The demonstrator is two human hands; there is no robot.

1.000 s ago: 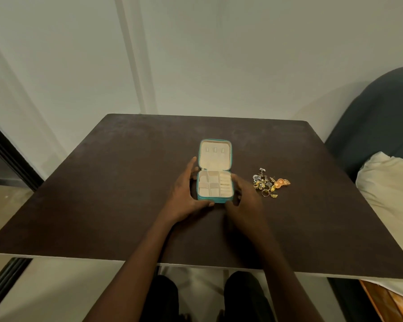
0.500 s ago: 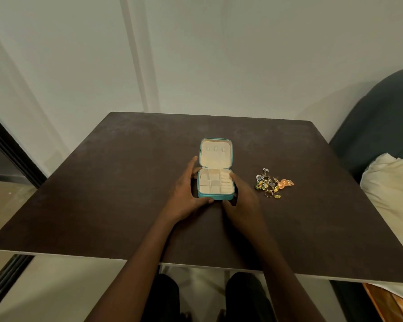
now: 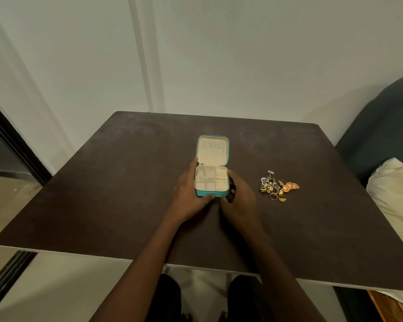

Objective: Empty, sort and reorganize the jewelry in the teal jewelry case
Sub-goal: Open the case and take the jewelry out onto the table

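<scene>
The emptying step looks done: the teal jewelry case (image 3: 211, 181) lies open on the desk (image 3: 107, 187), lid folded flat away from the person, and its cream compartments show nothing inside. Judging from this, the work now sits between emptying and sorting.

The left hand (image 3: 189, 196) grips the case's left side, thumb curled along the near edge and fingers reaching up toward the hinge. The right hand (image 3: 239, 198) is curled against the case's right side and near corner, holding it there (whether every finger touches the teal wall cannot be told). Both hands are closed on the case and neither holds any jewelry.

The jewelry pile (image 3: 277, 186) lies on the desk to the right of the right hand, near it but not touching, and clear of the case.

The next move probably calls for the right hand to let go and reach rightward to the pile, spreading the pieces by kind, while the left hand steadies the case.

Counts: one case and one pile. In the tray there appear to be about five square pockets on the side nearer the left hand and one ridged ring-roll section nearer the right hand; the lid carries three small tabs. In the pile, at least two plain gold rings sit at the near edge; the tangled pieces behind are too small to count.
</scene>
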